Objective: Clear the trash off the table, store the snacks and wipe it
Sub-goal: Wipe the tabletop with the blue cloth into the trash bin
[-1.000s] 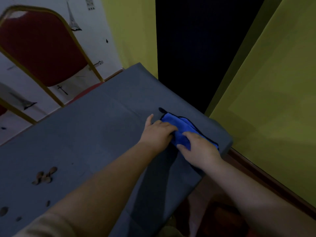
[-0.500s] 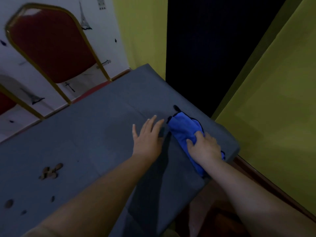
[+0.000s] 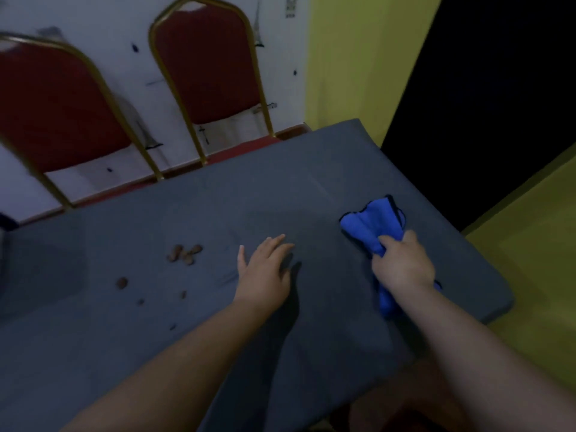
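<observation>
Two forearms reached in from the near edge over the grey surface (image 3: 311,188). Of the task, wiping looked only just under way, to judge from what lay about; no trash or snack packets showed in view, so those steps may be done, though that cannot be confirmed.

The right hand (image 3: 403,265) had its fingers (image 3: 386,241) clenched round a blue cloth (image 3: 371,224), pinching it near its middle. Cloth stuck out on both sides of the grip: a bunched, puffy fold beyond the fingertips and a narrower tail behind the wrist, toward the near right edge. It looked soft and thick, with a dark trim along its far side, and it lay crumpled rather than spread flat.

The left hand (image 3: 265,272) rested palm down on the surface, well apart from the cloth, its fingers straight, slightly spread and holding nothing.

Left of those fingers lay what still needed clearing: a small cluster of brown bits (image 3: 185,254), perhaps nuts or shells, too blurred to tell, and nearer, a few scattered crumbs (image 3: 122,282).

Beyond the far edge stood two red chairs (image 3: 212,63) with gold frames against a pale wall.
</observation>
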A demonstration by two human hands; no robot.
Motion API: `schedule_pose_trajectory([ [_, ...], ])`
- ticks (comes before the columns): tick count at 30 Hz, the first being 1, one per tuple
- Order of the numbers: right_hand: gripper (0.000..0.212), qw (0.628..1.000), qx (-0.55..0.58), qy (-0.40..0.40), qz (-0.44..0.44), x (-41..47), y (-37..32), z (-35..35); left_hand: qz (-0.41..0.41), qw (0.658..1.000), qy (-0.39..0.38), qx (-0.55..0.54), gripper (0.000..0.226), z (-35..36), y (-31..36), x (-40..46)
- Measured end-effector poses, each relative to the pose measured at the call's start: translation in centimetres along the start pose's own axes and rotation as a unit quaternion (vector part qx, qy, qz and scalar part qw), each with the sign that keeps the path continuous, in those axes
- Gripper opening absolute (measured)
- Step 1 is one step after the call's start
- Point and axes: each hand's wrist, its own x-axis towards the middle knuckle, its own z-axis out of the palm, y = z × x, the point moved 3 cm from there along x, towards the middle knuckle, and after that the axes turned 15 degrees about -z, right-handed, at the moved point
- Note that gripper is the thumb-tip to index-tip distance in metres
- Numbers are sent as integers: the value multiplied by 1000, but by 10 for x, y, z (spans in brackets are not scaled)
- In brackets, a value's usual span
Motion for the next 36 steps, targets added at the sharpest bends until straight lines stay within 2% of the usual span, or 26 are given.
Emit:
schedule_pose_trajectory([
  [5, 28, 999, -26, -17, -34, 1, -53, 22, -99, 994, 33, -23, 47, -26, -82, -30],
  [11, 30, 976, -43, -49, -208, -34, -184, 53, -175, 981, 63, -49, 44, -51, -163, -61],
  [14, 29, 954, -2, -75, -290, -65, -241, 73, -198, 975, 75, -62, 43, -60, -192, -69],
  [16, 29, 943, 37, -96, -315, -79, -262, 83, -210, 972, 81, -70, 43, -64, -208, -73],
  [18, 33, 946, 65, -77, -308, -79, -263, 80, -220, 968, 80, -87, 43, -69, -222, -75],
  [20, 35, 960, 71, 3, -269, -66, -250, 63, -227, 965, 81, -99, 43, -72, -237, -78],
  [22, 32, 978, 43, 67, -191, -41, -223, 44, -232, 964, 83, -99, 44, -75, -249, -82],
  [25, 28, 995, -38, 52, -75, -3, -186, 27, -241, 962, 79, -100, 44, -74, -265, -88],
  [27, 26, 995, -78, 15, -53, 10, -183, 32, -245, 961, 79, -102, 43, -74, -273, -93],
  [31, 28, 987, -111, 13, -118, 11, -229, 53, -253, 958, 90, -98, 43, -77, -288, -99],
  [36, 33, 962, -102, -9, -252, -25, -310, 78, -259, 956, 95, -105, 43, -84, -304, -102],
])
